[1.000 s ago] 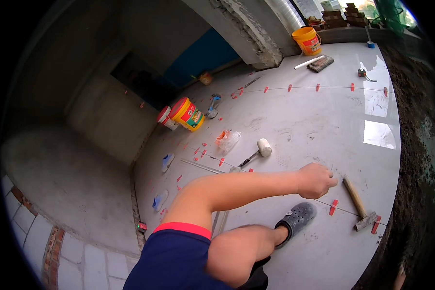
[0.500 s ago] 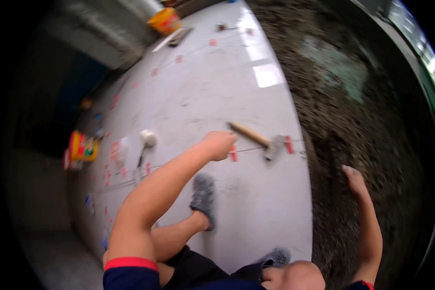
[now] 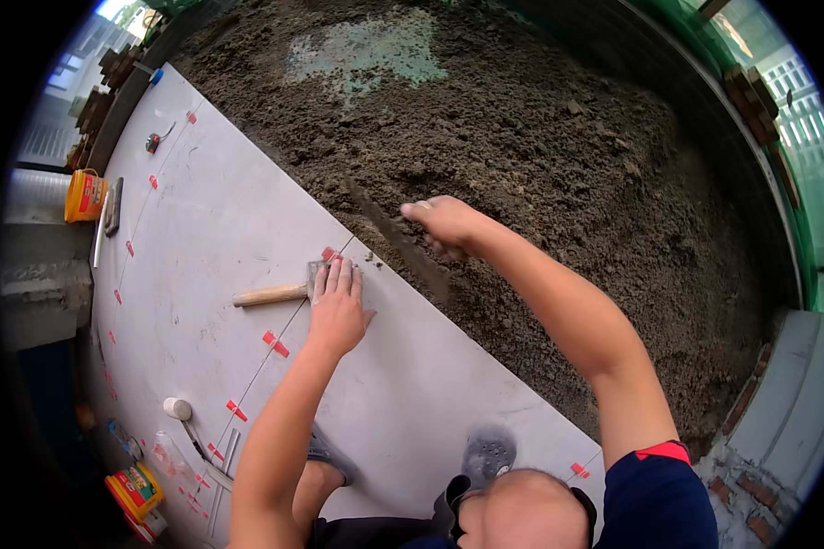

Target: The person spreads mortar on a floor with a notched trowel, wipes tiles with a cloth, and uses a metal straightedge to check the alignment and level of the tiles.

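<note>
My left hand [image 3: 338, 311] lies flat with its fingers stretched out on the large pale tile [image 3: 403, 366], close to the tile's edge. Right beside its fingertips is the head of a hammer [image 3: 279, 295] with a wooden handle, lying across a seam between tiles. A red plastic clip [image 3: 330, 254] stands in that seam just beyond the fingers. Over the dark loose mortar bed, my right hand [image 3: 446, 226] is closed on a trowel. The long dark trowel blade [image 3: 398, 240] is tilted, nearly edge-on and blurred; its handle is hidden in my fingers.
More red clips [image 3: 276, 344] line the seams. A white-headed mallet [image 3: 178, 408] and a yellow bucket [image 3: 135, 492] are at the lower left. Another yellow bucket [image 3: 85, 196] stands at the far left. Brown mortar [image 3: 558, 183] spreads to the right, bordered by a low wall.
The view has turned toward the mortar. My left hand has gone from a closed shape near the hammer handle to flat beside its head. My right hand has come forward and now shows a trowel.
</note>
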`<state>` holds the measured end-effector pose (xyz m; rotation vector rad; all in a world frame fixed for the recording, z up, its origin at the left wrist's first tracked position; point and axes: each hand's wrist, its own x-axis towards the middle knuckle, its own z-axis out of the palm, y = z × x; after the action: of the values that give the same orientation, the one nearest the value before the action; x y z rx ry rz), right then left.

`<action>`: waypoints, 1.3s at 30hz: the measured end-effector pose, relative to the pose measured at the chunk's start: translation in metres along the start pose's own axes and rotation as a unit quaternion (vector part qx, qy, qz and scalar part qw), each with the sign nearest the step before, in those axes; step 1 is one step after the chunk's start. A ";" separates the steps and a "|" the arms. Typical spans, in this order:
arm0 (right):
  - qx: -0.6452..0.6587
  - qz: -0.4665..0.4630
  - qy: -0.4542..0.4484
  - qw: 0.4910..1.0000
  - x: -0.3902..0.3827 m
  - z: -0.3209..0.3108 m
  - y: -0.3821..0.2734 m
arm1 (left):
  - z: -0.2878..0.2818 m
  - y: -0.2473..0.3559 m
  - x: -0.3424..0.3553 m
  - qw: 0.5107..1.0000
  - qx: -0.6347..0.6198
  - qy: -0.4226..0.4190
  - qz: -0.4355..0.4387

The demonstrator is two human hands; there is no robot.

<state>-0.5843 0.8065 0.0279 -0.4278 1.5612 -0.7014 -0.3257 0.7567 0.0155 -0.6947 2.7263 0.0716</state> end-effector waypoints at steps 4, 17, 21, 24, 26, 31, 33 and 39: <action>0.008 -0.008 -0.034 0.999 0.052 0.038 -0.032 | 0.001 -0.017 0.003 0.998 0.002 -0.041 -0.041; -0.105 0.071 -0.049 0.991 -0.051 -0.002 0.060 | -0.028 0.016 0.030 0.984 0.088 -0.131 -0.078; -0.173 0.091 -0.013 0.981 -0.124 -0.029 0.123 | -0.033 0.013 0.037 0.979 0.105 -0.154 -0.081; -0.199 0.118 -0.003 0.973 -0.181 -0.042 0.174 | -0.026 -0.001 0.037 0.976 0.114 -0.165 -0.085; -0.202 0.117 0.043 0.971 -0.223 -0.051 0.230 | -0.026 0.003 0.041 0.976 0.106 -0.173 -0.084; -0.202 0.209 0.096 0.952 -0.331 -0.072 0.302 | -0.023 -0.010 0.036 0.983 0.092 -0.151 -0.043; -0.213 0.254 0.134 0.934 -0.373 -0.081 0.332 | -0.021 -0.009 0.037 0.986 0.077 -0.143 -0.032; -0.156 0.316 0.212 0.911 -0.444 -0.103 0.323 | -0.001 -0.007 0.033 0.993 0.060 -0.094 -0.039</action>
<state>-0.5877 1.3515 0.1506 0.0270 2.0882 -0.0280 -0.3500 0.7355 0.0063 -0.7207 2.4986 -0.0435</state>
